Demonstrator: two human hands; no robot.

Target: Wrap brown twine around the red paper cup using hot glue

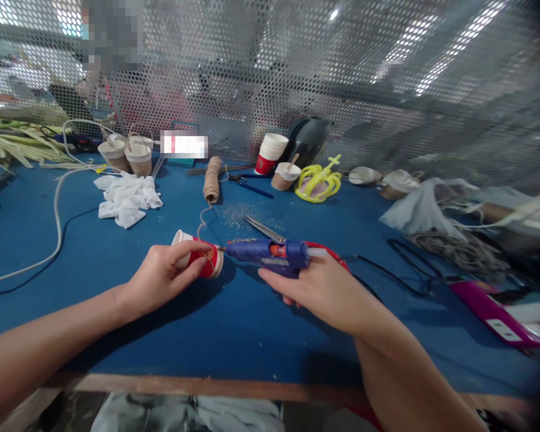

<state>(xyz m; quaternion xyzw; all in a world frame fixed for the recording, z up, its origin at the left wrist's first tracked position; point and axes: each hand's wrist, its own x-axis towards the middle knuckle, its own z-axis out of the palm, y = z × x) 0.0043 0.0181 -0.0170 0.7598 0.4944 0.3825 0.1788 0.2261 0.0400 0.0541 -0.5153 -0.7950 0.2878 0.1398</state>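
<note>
A red and white paper cup (213,264) lies on its side in my left hand (162,273), whose thumb and fingers are closed on it. Twine runs from the cup up to a brown twine spool (212,180). My right hand (319,288) is wrapped round the handle of a blue glue gun (270,253), with its nozzle pointing left at the cup's rim end. Whether the nozzle touches the cup is hard to tell. Just behind the gun lie scissors (265,228), their red handles partly hidden by it.
Behind stand stacked cups (271,150), a twine-wrapped cup (285,176), a yellow crown (318,183) and blue-handled pliers (254,185). White cloth (128,198) lies left. A purple power strip (499,318) and black cable are at right. A perforated metal screen (252,78) bounds the blue table (234,342).
</note>
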